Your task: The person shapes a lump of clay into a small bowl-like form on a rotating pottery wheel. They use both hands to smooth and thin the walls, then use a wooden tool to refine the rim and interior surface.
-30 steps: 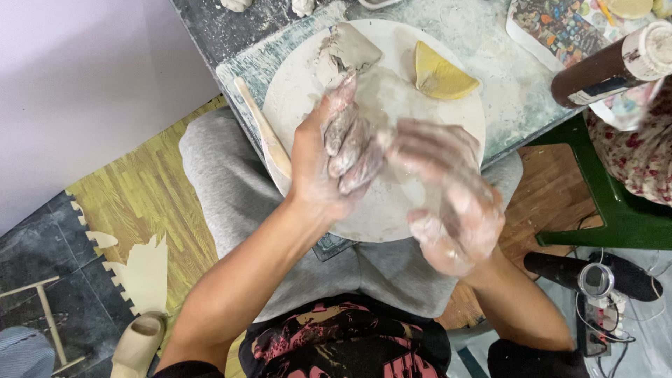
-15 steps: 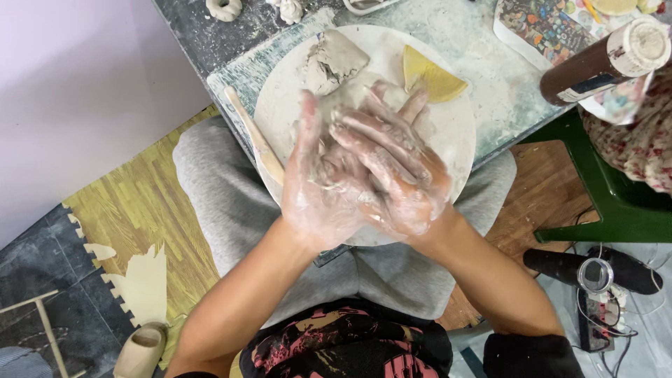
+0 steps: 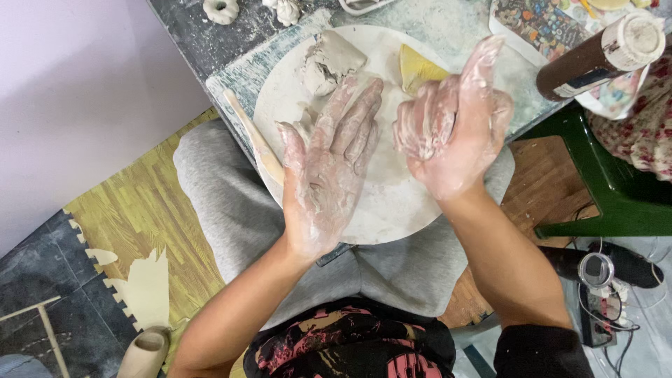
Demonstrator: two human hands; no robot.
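Hands [image 3: 392, 147] — grey, clay-smeared, open

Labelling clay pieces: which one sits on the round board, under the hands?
The grey block on the white board, just beyond the left hand. The ring and small lump lie off it, on the table.

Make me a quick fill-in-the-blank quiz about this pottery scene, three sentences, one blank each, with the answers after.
1. Both the left hand and the right hand are smeared with wet grey ____.
2. The round white board rests partly on the table and partly over the person's ____.
3. The wedge-shaped sponge lying on the board is ____ in colour.

Missing words: clay; lap; yellow
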